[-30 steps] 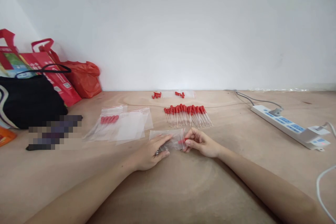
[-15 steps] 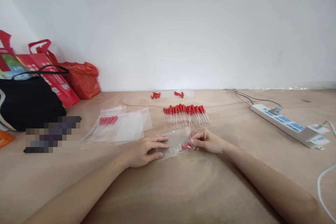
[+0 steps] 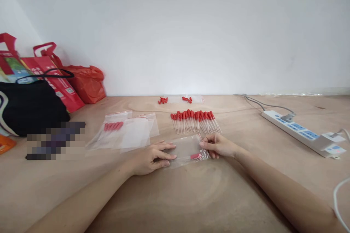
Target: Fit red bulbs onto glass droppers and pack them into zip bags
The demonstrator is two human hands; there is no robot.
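Observation:
A clear zip bag (image 3: 182, 149) lies flat on the table before me, with a red rubber bulb (image 3: 195, 156) inside near its right end. My left hand (image 3: 154, 157) rests open on the bag's left end, its fingers stretched out and pressing the plastic. At the right end, my right hand (image 3: 217, 146) pinches the edge of the bag between thumb and fingers. Just beyond the bag lies a row of droppers (image 3: 193, 120) with red bulbs and thin clear tubes. Left of my left hand, several zip bags (image 3: 136, 131) overlap, one holding red-bulbed droppers (image 3: 113, 126).
Loose red bulbs (image 3: 163, 100) and another clear bag (image 3: 175, 98) lie by the wall. On the right is a white power strip (image 3: 298, 129) with plugs and cables. Shopping bags (image 3: 86, 83) and a black bag (image 3: 32, 107) stand at the left, near a pixelated dark object (image 3: 56, 140).
My right hand has shifted slightly right along the bag's edge. The red bulb shows farther from my fingers, and the bag's right end has changed shape. My left hand stays in place.

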